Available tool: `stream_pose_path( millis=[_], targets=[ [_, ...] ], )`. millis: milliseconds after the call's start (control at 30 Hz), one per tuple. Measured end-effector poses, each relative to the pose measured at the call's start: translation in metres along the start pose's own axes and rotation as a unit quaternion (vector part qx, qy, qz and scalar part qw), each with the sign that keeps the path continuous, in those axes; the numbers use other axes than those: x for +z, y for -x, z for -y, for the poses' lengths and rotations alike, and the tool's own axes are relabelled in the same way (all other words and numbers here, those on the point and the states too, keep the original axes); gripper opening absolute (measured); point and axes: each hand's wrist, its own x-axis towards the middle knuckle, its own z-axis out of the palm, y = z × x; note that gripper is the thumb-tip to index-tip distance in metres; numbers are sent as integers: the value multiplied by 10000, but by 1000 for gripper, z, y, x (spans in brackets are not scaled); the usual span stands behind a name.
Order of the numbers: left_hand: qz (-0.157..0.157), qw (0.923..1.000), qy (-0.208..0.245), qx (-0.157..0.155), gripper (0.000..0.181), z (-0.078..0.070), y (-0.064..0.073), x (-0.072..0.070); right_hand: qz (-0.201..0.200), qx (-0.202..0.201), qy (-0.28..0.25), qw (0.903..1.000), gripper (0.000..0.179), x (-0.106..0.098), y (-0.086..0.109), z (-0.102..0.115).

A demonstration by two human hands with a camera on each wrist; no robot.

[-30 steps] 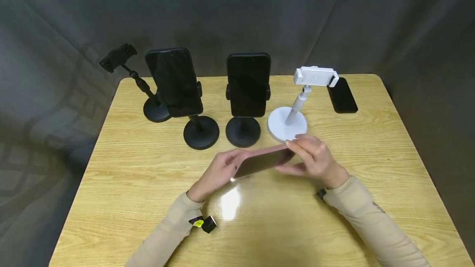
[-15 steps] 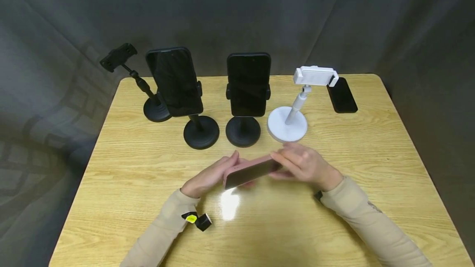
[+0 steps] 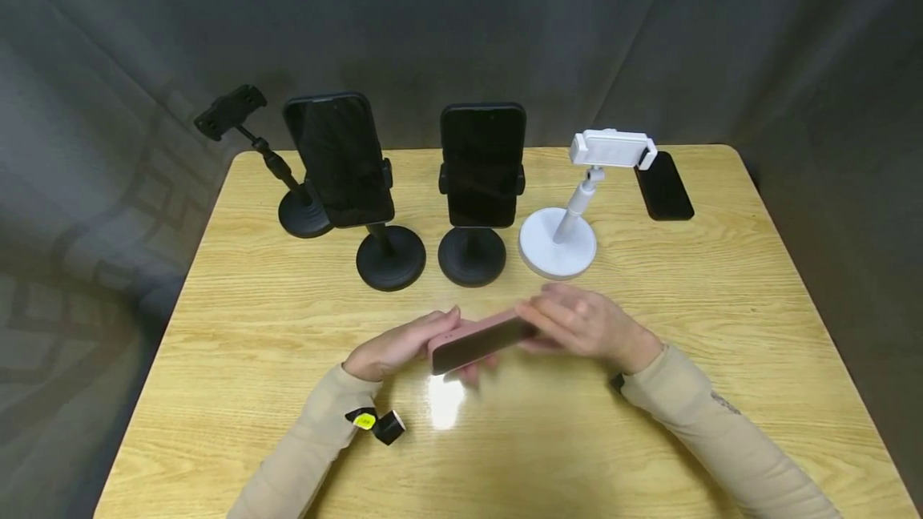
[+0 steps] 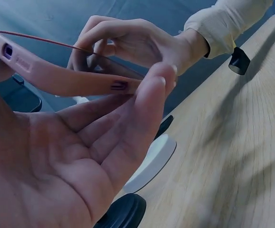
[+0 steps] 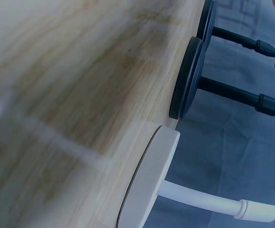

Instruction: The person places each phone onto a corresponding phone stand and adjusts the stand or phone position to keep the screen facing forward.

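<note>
Low over the middle of the table, both hands hold a phone in a pink case (image 3: 476, 343), its dark face tilted toward me. My left hand (image 3: 400, 347) grips its left end, thumb along the upper edge and fingers underneath. In the left wrist view, the pink rim (image 4: 56, 81) with its cut-outs lies over the open palm side of that hand. My right hand (image 3: 580, 327) pinches the phone's right end, and its fingers are slightly blurred. Behind the phone stands a white phone stand (image 3: 613, 149) with its clamp bare.
Two black stands carry upright phones, a left one (image 3: 339, 158) and a middle one (image 3: 483, 166). A black stand with a bare clamp (image 3: 231, 112) is at the far left. Another dark phone (image 3: 663, 187) lies flat at the back right of the wooden table (image 3: 721, 303).
Both hands have moved the pink-cased phone left and nearer to me. The left thumb now lies along the phone's upper edge. The stands have not moved.
</note>
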Motion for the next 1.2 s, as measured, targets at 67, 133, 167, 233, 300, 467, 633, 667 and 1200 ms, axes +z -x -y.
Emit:
stream_pose_path(
  millis=[67,133,167,233,300,467,633,667,1200],
  targets=[
    [145,9999,33,10,81,-1,1,-1,-17,-54,52,10000,36,1,1,1],
    [215,9997,83,31,76,-2,1,-2,-51,-94,104,9999,38,3,2,2],
    [250,9996,69,61,73,-2,0,-3,-69,-118,149,9998,40,4,2,2],
    [320,9994,23,119,69,-1,0,-4,-63,-123,145,9998,44,5,3,2],
    [409,9990,-36,170,65,1,-1,-5,-28,-112,99,9999,47,5,4,3],
    [594,9980,-27,221,61,5,-1,-7,217,-24,-153,9996,42,5,5,3],
    [466,9986,155,204,63,8,-2,-6,417,148,-224,9988,35,4,5,3],
    [410,9988,199,197,63,9,-2,-6,429,212,-256,9985,34,4,5,4],
    [-461,9973,240,511,73,12,-8,1,-795,1836,-1176,9727,82,17,10,10]
  ],
)
